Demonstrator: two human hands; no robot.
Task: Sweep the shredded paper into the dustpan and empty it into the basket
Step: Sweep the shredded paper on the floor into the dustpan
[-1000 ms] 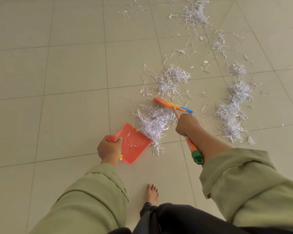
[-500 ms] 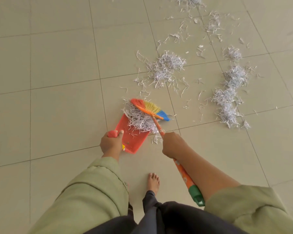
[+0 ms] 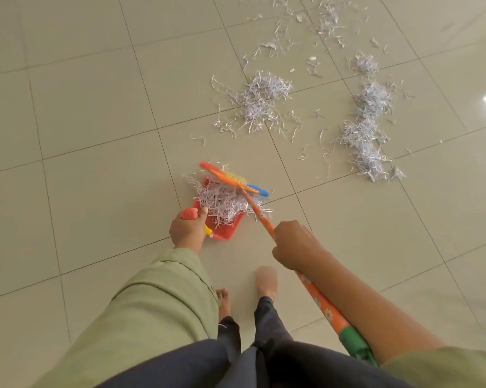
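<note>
Paper shreds [image 3: 222,201] fill your red dustpan [image 3: 227,230], which sits on the tiled floor [image 3: 96,169]. Your left hand [image 3: 188,228] is wrapped round the dustpan's handle, thumb lying along its top. Your right hand [image 3: 293,243] is clenched round the orange stick of the small broom [image 3: 257,212], whose head (orange, yellow and blue bristles) rests at the pan's far edge, touching the heap. More shredded paper lies well apart: one pile [image 3: 260,100] beyond the pan, a longer strip [image 3: 366,133] to your right. Your bare feet [image 3: 267,281] stand just behind the pan
</note>
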